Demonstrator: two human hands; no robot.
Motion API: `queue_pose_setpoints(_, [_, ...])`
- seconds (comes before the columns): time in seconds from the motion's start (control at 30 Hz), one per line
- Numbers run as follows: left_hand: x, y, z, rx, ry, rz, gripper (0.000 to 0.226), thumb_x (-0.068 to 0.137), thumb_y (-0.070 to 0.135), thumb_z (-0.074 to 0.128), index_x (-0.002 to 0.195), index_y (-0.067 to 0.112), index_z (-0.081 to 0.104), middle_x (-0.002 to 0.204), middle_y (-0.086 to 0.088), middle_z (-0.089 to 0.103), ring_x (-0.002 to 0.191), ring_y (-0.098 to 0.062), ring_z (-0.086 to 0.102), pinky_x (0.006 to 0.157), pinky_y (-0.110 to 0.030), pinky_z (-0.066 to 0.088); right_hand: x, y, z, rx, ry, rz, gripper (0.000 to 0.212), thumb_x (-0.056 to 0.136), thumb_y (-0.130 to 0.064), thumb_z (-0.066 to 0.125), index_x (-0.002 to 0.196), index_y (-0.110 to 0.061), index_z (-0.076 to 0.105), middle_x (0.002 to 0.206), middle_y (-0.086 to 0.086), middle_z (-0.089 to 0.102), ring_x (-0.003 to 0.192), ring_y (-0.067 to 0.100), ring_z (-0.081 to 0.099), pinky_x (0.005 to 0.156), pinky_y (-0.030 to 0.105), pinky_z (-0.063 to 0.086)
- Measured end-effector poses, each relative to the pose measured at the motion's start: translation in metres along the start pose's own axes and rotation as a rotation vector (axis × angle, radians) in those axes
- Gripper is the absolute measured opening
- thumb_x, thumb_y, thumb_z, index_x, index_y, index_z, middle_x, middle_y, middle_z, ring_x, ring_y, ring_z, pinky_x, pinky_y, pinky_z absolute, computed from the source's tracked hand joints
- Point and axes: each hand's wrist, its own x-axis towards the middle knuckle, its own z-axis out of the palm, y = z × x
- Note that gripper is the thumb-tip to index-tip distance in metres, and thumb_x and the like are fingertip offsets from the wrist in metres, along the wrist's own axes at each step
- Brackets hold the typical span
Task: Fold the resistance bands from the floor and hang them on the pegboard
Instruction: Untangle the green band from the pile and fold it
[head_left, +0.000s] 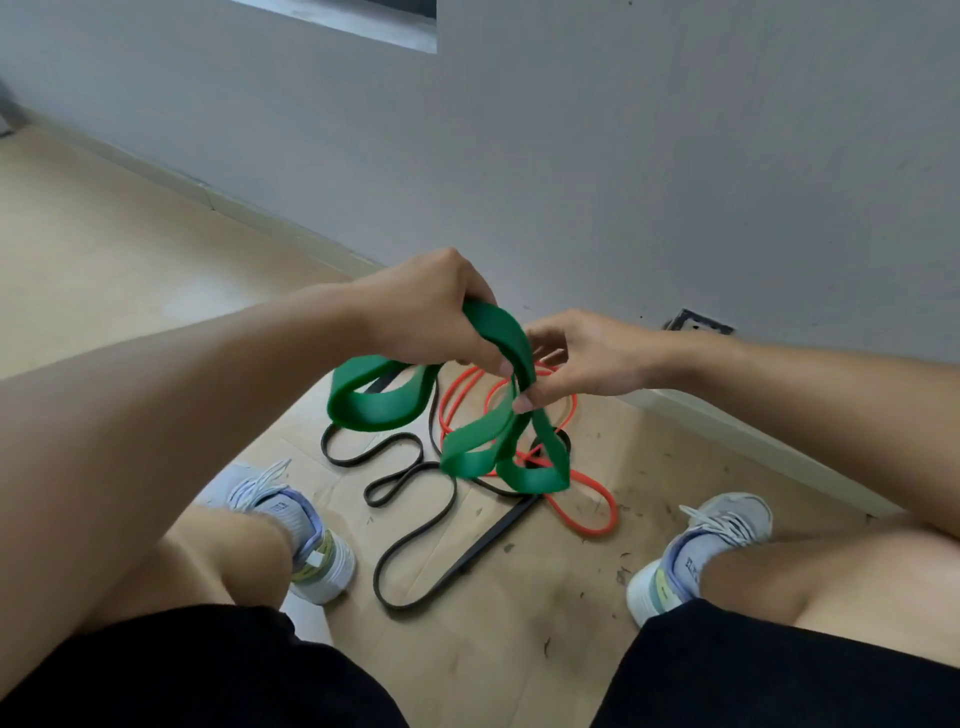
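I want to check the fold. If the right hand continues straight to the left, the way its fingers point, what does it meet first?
Most likely the left hand, which grips the same green band the right hand pinches; their fingers look nearly touching, though depth is unclear.

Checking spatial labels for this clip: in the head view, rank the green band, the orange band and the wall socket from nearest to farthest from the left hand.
1. green band: held in the left hand, and pinched by the right hand too.
2. orange band: on the floor below the hands, towards the right.
3. wall socket: low on the wall, far right, beyond the right hand.
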Motion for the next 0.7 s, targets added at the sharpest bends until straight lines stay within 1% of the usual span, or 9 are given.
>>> queue_pose_setpoints(0.07, [-0.004,0.000,-0.005,-0.039,0.055,0.011,0.027,0.073,0.046,0.086,0.083,0.022,0.076,0.060,0.004,0.063,0.046,-0.005,0.048,0.041,-0.013,0.032,-0.001,0.000,-0.001,0.045,-0.028,-0.002,0.028,0.082,-0.026,0.087,0.107,-0.029,0.075,0.112,-0.006,0.077,0.110,0.011,0.071,0.105,0.043,0.053])
queue_pose_setpoints(0.17, [-0.008,-0.001,-0.011,-0.123,0.102,-0.007,0.028,0.078,0.049,0.082,0.088,0.023,0.077,0.070,0.003,0.072,0.057,-0.006,0.057,0.050,-0.015,0.039,0.000,0.000,0.003,0.138,0.009,-0.012,0.035,0.079,-0.025,0.087,0.110,-0.018,0.073,0.111,-0.002,0.078,0.110,0.015,0.072,0.103,0.044,0.055])
queue_pose_setpoints(0.27, [-0.010,-0.003,-0.015,-0.217,0.111,-0.039,0.026,0.083,0.047,0.078,0.091,0.023,0.076,0.079,0.005,0.078,0.068,-0.003,0.066,0.059,-0.018,0.042,0.002,-0.002,0.005,0.240,0.081,-0.019,0.026,0.080,-0.012,0.087,0.099,-0.015,0.070,0.091,-0.009,0.077,0.092,0.005,0.073,0.086,0.031,0.057])
queue_pose_setpoints(0.33, [-0.010,-0.008,-0.019,-0.310,0.119,-0.042,0.024,0.085,0.042,0.078,0.095,0.020,0.077,0.084,0.005,0.080,0.077,0.000,0.073,0.074,-0.020,0.050,0.002,-0.003,0.001,0.280,0.131,-0.030,0.027,0.082,-0.009,0.085,0.102,-0.012,0.068,0.096,-0.005,0.079,0.094,0.011,0.075,0.087,0.031,0.057])
queue_pose_setpoints(0.4, [-0.011,-0.014,-0.021,-0.463,0.128,-0.034,0.028,0.085,0.036,0.078,0.102,0.013,0.076,0.094,0.000,0.080,0.089,-0.012,0.077,0.095,-0.035,0.055,0.000,-0.006,-0.003,0.321,0.171,-0.024,0.035,0.082,-0.013,0.086,0.109,-0.010,0.065,0.106,0.005,0.079,0.102,0.020,0.076,0.093,0.036,0.058])
queue_pose_setpoints(0.43, [-0.012,-0.017,-0.021,-0.551,0.120,-0.025,0.032,0.086,0.033,0.077,0.107,0.009,0.074,0.100,-0.004,0.080,0.093,-0.018,0.077,0.100,-0.041,0.055,-0.001,-0.007,-0.002,0.340,0.183,-0.014,0.040,0.080,-0.016,0.087,0.113,-0.011,0.064,0.110,0.006,0.078,0.103,0.020,0.075,0.094,0.035,0.058])
queue_pose_setpoints(0.57, [-0.009,-0.018,-0.015,-0.809,0.074,0.020,0.041,0.085,0.026,0.069,0.118,0.002,0.067,0.114,-0.012,0.076,0.104,-0.028,0.075,0.107,-0.045,0.051,0.000,-0.017,0.010,0.362,0.187,-0.001,0.060,0.076,-0.023,0.091,0.126,-0.020,0.057,0.118,0.003,0.074,0.108,0.011,0.073,0.094,0.031,0.059])
queue_pose_setpoints(0.63, [-0.006,-0.016,-0.014,-0.875,0.064,0.039,0.047,0.084,0.028,0.068,0.123,0.000,0.066,0.117,-0.013,0.075,0.107,-0.029,0.073,0.108,-0.044,0.051,0.004,-0.021,0.015,0.336,0.212,-0.005,0.054,0.077,-0.026,0.090,0.123,-0.021,0.061,0.118,-0.002,0.073,0.108,0.005,0.072,0.095,0.029,0.058])
queue_pose_setpoints(0.7, [-0.004,-0.017,-0.015,-0.904,0.075,0.041,0.049,0.085,0.029,0.066,0.126,0.000,0.064,0.120,-0.013,0.074,0.111,-0.030,0.071,0.107,-0.043,0.052,0.007,-0.021,0.012,0.323,0.270,-0.003,0.033,0.080,-0.027,0.088,0.106,-0.021,0.069,0.113,-0.003,0.077,0.105,0.008,0.073,0.100,0.034,0.057])
